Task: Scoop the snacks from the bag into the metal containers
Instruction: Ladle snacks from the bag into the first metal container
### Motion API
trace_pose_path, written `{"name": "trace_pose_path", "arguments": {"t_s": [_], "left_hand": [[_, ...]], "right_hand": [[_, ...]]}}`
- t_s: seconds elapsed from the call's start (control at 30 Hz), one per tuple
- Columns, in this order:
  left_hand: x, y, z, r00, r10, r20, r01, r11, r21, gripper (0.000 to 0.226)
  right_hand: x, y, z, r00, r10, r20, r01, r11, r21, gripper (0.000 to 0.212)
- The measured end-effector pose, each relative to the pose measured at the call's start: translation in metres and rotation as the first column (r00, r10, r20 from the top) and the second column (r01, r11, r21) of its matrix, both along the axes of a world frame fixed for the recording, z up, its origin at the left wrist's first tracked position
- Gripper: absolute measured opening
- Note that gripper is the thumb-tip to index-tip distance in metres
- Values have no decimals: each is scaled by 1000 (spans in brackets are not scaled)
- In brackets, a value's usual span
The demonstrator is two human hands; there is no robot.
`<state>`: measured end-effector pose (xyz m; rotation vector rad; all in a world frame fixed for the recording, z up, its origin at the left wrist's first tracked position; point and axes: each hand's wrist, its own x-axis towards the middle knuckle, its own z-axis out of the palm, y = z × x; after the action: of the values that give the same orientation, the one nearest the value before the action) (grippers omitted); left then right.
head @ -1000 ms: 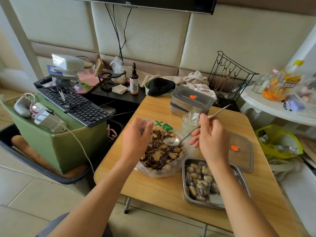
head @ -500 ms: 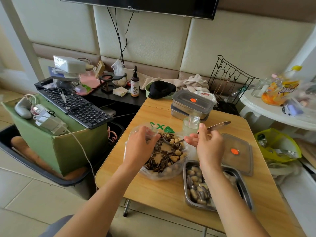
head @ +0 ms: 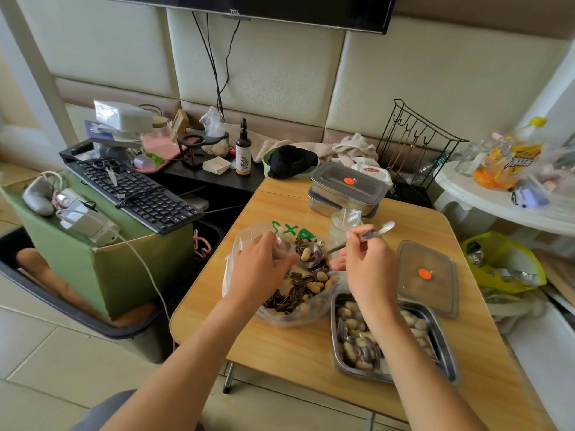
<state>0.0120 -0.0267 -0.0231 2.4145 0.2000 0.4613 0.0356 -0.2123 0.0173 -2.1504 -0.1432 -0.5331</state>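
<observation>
A clear plastic bag [head: 281, 315] with green print lies open on the wooden table [head: 298, 346], full of sunflower seeds and peanuts [head: 306, 286]. My left hand [head: 259, 269] grips the bag's left rim. My right hand [head: 365, 267] holds a metal spoon [head: 314, 255] by its handle; the bowl carries peanuts and seeds just above the bag's contents. An open metal container [head: 448, 346] with peanuts and seeds sits to the right of the bag, partly hidden under my right forearm.
A grey lid with an orange dot [head: 427, 275] lies right of the container. Two stacked lidded metal containers [head: 348, 189] and a small clear cup [head: 342, 222] stand at the table's far side. A keyboard on a green box [head: 133, 189] lies left, a white side table [head: 504, 206] right.
The spoon dipped into the bag and now sits loaded with peanuts and seeds. My left hand shifted slightly on the bag's rim.
</observation>
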Motion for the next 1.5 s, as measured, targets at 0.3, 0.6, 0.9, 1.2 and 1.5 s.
{"name": "trace_pose_path", "arguments": {"t_s": [0.3, 0.6, 0.9, 1.2, 1.5], "left_hand": [[3, 0, -4, 998, -33, -51, 33, 999, -5, 35], [3, -5, -2, 998, -27, -56, 26, 999, -29, 40], [8, -15, -3, 999, 5, -50, -16, 977, -215, 43], [7, -13, -3, 999, 12, -41, -21, 973, -229, 43], [9, -11, -5, 999, -8, -43, -3, 971, -240, 43]], "right_hand": [[3, -11, 8, 950, 46, -309, 90, 907, 411, 29], [-15, -16, 35, 982, 27, 186, -83, 951, 299, 27], [-25, -2, 36, 705, 392, 591, -266, 919, -293, 35], [-23, -5, 34, 689, 397, 606, -249, 916, -316, 30], [-20, -7, 33, 710, 417, 568, -298, 908, -294, 36]]}}
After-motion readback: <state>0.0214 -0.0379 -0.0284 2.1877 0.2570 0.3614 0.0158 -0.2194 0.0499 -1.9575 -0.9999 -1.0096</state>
